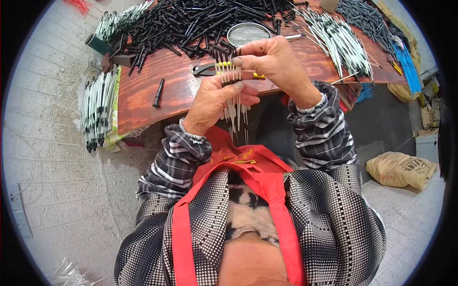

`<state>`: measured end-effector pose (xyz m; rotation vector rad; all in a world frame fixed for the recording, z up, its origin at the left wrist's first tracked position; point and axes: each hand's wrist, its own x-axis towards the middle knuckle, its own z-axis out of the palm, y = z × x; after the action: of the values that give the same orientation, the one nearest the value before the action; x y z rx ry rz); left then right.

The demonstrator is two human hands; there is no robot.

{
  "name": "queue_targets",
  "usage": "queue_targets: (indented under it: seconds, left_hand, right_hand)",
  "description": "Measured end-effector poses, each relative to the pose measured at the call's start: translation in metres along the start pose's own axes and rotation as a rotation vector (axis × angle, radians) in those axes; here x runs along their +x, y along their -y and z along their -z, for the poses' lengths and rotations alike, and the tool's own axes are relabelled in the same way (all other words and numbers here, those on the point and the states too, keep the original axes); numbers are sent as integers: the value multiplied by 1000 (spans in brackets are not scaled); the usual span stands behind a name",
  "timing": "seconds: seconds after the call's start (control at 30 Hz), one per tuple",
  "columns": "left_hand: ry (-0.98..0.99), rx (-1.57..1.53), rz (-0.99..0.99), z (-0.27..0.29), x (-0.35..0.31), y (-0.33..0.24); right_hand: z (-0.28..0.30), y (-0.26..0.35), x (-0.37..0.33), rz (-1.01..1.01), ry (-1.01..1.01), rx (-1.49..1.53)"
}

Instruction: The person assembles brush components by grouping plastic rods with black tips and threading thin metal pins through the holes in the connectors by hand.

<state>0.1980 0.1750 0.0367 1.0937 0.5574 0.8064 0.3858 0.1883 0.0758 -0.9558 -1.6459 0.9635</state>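
My left hand is closed around a bunch of thin whitish rods with dark upper ends, held roughly upright in front of the table's near edge. The lower ends of the rods hang below my fingers, fanned slightly apart. At the top of the bunch, my right hand pinches with thumb and forefinger by the dark ends; exactly what it grips is too small to make out. Behind the rods lies a pair of pincers with yellow handles, partly hidden by my hands. A single black plastic piece rests on the table to the left.
The reddish wooden table bears a heap of black plastic pieces and a round tin of thin pins. Bundles of white rods stand at the left edge and lie at the right. A tan sack sits on the floor at right.
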Motion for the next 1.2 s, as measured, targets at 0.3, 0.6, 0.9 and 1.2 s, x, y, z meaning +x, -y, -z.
queue_targets:
  seconds: [0.3, 0.6, 0.9, 1.2]
  left_hand:
    - [85, -59, 89, 11, 0, -5]
    - [49, -61, 89, 9, -5, -10]
    - [11, 22, 42, 14, -12, -8]
    - [102, 236, 29, 3, 9, -13]
  right_hand:
    - [6, 3, 7, -136, 174, 141]
    - [-7, -4, 8, -187, 71, 289]
    - [-16, 3, 11, -183, 166, 215]
    - [8, 5, 9, -121, 113, 41]
